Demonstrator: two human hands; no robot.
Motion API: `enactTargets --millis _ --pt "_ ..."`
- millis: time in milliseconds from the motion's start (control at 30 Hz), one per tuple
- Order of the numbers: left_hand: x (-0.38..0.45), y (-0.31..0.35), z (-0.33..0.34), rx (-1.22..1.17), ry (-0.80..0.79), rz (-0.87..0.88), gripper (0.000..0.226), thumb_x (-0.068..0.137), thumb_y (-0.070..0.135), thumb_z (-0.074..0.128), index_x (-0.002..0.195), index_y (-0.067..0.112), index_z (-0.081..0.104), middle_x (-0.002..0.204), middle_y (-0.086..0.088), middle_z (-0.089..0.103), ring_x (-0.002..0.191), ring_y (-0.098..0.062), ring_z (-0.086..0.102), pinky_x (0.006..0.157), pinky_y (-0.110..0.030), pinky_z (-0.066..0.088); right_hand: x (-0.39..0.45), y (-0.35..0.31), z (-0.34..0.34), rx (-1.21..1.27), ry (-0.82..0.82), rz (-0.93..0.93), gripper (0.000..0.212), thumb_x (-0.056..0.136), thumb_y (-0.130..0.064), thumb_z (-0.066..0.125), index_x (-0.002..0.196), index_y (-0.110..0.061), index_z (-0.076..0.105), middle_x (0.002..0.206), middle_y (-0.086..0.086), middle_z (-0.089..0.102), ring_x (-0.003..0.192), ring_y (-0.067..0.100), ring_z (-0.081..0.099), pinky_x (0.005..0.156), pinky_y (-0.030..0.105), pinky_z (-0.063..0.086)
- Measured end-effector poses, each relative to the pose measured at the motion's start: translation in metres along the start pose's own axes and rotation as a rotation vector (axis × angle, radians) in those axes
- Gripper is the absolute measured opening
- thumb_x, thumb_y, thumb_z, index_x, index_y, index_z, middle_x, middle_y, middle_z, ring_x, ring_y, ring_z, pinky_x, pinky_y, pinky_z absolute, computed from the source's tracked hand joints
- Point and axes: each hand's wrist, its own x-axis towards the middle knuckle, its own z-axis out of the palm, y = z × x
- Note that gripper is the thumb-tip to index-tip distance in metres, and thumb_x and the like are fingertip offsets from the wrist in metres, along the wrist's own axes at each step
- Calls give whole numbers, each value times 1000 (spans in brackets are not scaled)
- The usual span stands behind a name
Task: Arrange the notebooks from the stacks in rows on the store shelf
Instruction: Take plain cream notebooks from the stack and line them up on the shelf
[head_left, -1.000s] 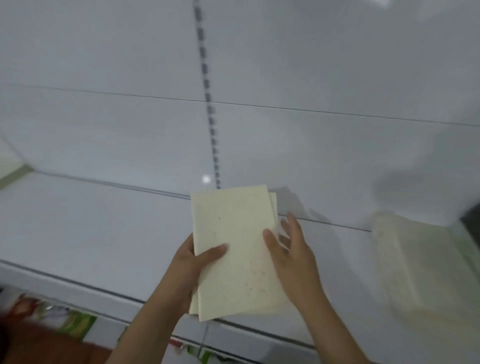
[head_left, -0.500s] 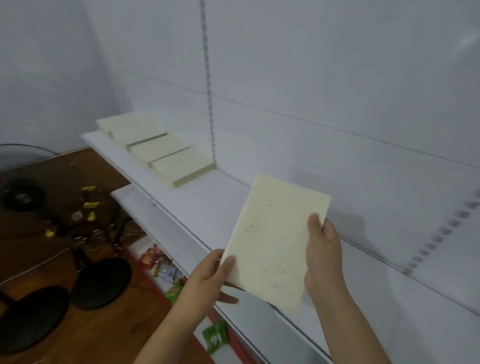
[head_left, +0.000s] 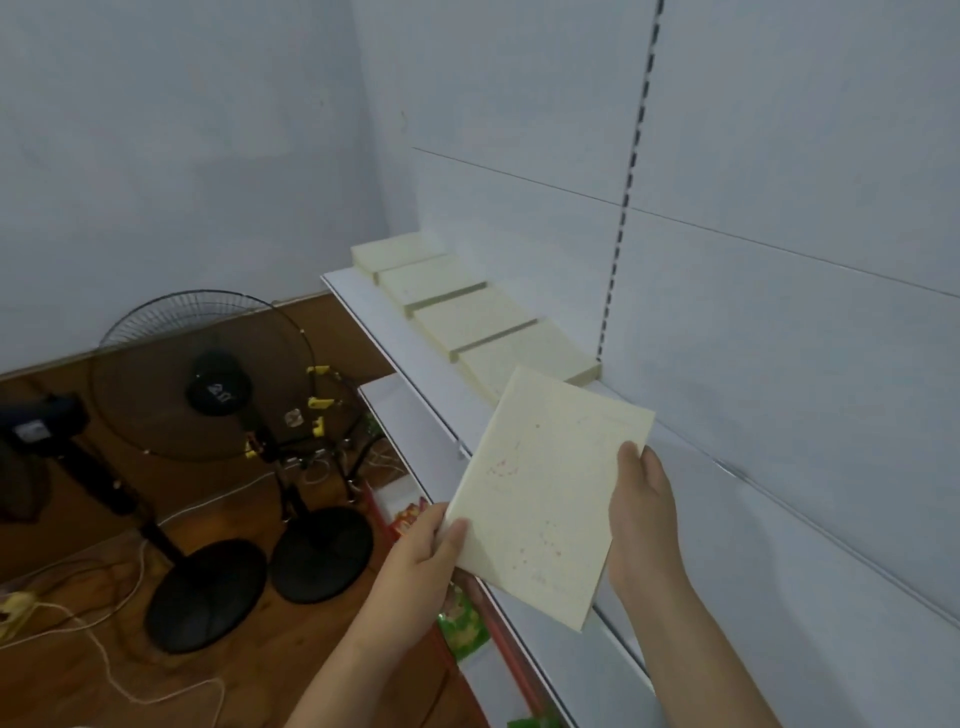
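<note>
Both hands grip one cream notebook (head_left: 545, 493), left hand (head_left: 421, 556) pinching, right hand (head_left: 644, 519) fingers apparently curled behind

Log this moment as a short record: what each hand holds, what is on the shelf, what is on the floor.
held item: cream-coloured paper notebook, tilted above the shelf
left hand: pinches its lower left corner
right hand: grips its right edge
white metal store shelf: four cream notebook stacks in a row along the back panel
floor: two black pedestal fans, white cable
</note>
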Motion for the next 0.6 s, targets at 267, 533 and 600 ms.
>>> enactTargets --millis 267,533,600 --pt "129 21 -74 41 41 -19 20 105 20 44 120 21 58 82 -5 70 60 -16 64 47 -20 44 119 -2 92 -15 -71 13 20 103 -24 44 98 -21 63 103 16 66 83 22 58 77 36 47" --pt "244 21 -127 151 136 14 24 103 20 49 124 27 59 83 -10 71 57 -8 62 50 -17 44 204 -14 168 -69 -82 65 18 100 -18 47 97 -13 64 94 21 64 78 22 54 90 51 53" --pt "270 21 -139 192 136 36 23 103 20 51 120 32 59 78 -6 69 53 -5 60 48 -19 46 222 -16 183 -71 -54 65 19 100 -17 49 95 -16 67 95 17 68 78 23 58 91 54 52"
